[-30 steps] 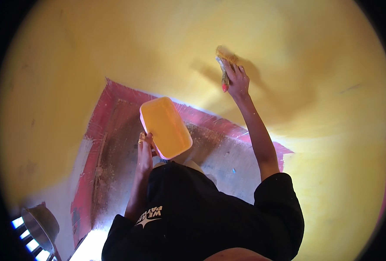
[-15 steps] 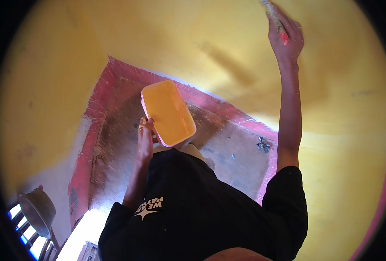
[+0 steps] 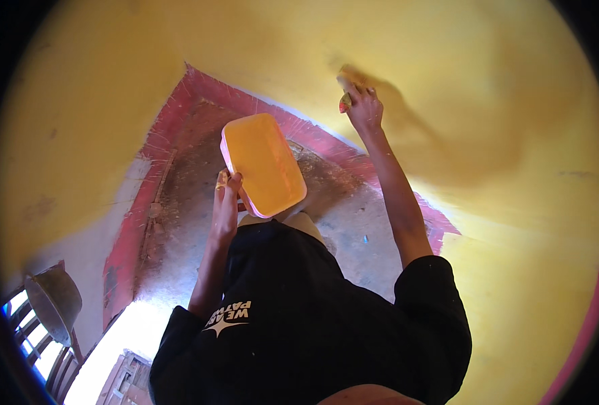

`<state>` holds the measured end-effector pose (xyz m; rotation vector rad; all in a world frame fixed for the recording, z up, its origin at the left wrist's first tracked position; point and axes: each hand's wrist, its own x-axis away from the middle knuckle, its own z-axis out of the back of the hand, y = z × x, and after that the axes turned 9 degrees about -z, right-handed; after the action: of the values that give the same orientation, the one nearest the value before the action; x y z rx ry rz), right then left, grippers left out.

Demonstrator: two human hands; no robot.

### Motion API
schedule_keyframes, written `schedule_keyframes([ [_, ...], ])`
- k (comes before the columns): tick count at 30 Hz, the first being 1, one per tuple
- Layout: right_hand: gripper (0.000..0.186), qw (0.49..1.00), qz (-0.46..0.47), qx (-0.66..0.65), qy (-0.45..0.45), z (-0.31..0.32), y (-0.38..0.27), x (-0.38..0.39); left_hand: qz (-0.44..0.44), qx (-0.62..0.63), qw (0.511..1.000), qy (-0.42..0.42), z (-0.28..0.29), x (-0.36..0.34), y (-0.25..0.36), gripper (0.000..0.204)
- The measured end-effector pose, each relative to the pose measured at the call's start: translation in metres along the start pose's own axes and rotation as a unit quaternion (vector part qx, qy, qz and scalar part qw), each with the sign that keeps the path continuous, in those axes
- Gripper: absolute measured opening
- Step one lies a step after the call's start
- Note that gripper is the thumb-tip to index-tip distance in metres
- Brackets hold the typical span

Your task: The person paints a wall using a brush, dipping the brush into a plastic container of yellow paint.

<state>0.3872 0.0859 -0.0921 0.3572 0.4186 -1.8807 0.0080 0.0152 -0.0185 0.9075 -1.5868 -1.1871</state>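
- Left hand, 10 o'clock: grasps tub, 11 o'clock, by its side; one-sided grip may cause spillage.
- Brush, 1 o'clock, at yellow wall: overloading may cause drips.
- Right hand, 1 o'clock: grasps brush; slack grip may drop it.

This was a plain indoor room, though whether in a home or elsewhere could not be told. Patchy yellow walls met above the far corner of a worn, stained floor, a streaked red band lined its edges, and bright light showed between dark bars.
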Motion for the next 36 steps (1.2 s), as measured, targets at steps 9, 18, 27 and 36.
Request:
schedule_keyframes([
  [9, 0.036, 0.925, -0.121, -0.335, 0.13, 0.025, -0.047, 0.058, 0.003, -0.02, 1.0, -0.012, 0.011, -0.007, 0.01, 0.054],
  [18, 0.031, 0.791, -0.2, -0.574, 0.061, 0.161, -0.126, 0.125, 0.017, -0.014, 0.997, -0.08, 0.023, -0.006, 0.016, 0.055],
  [27, 0.03, 0.857, -0.207, -0.471, -0.038, 0.14, -0.175, 0.144, 0.016, -0.01, 0.99, -0.139, 0.034, -0.015, 0.018, 0.053],
  [36, 0.032, 0.886, -0.211, -0.412, -0.038, 0.124, -0.186, 0.156, 0.026, -0.028, 0.987, -0.156, 0.037, -0.02, 0.012, 0.05],
])
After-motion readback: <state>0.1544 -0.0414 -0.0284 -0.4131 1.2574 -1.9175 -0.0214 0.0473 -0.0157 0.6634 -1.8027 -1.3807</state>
